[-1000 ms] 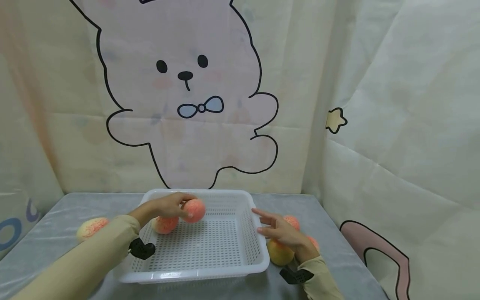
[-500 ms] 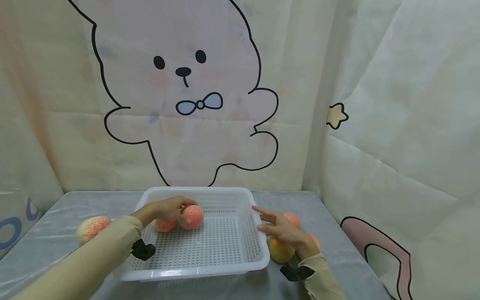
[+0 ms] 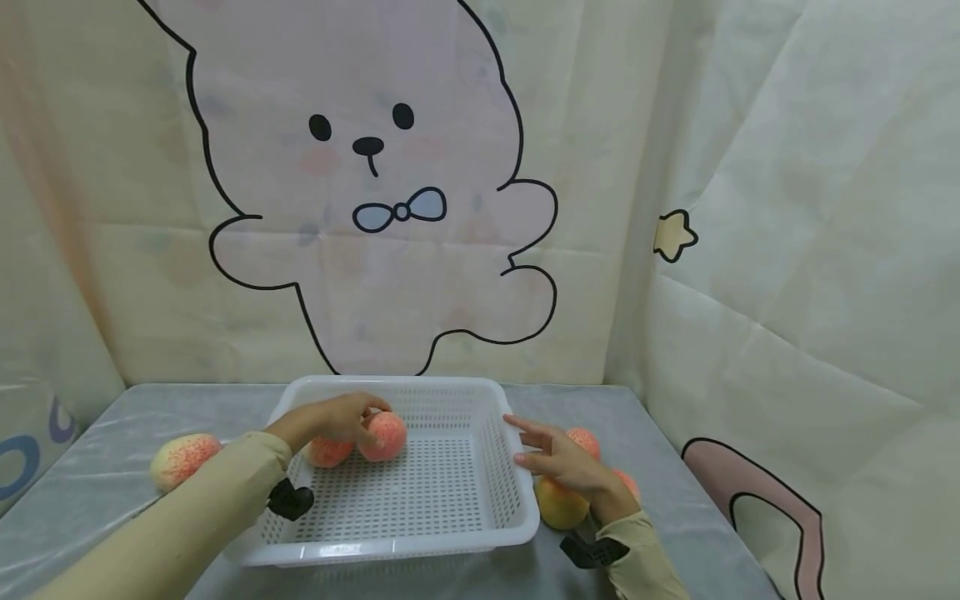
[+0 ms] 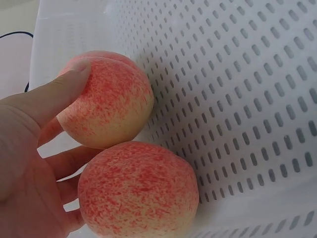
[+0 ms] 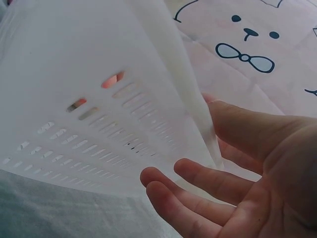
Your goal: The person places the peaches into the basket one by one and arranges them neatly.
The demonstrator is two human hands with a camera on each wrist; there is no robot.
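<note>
Left hand (image 3: 333, 419) grasps a peach (image 3: 383, 435) low inside the white basket (image 3: 420, 546), beside another peach (image 3: 327, 451), while the right hand (image 3: 558, 460), fingers relaxed, steadies the rim.

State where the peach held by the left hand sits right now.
In the head view the peach sits inside the white basket, at its far left, gripped by the left hand, touching a second peach.
</note>
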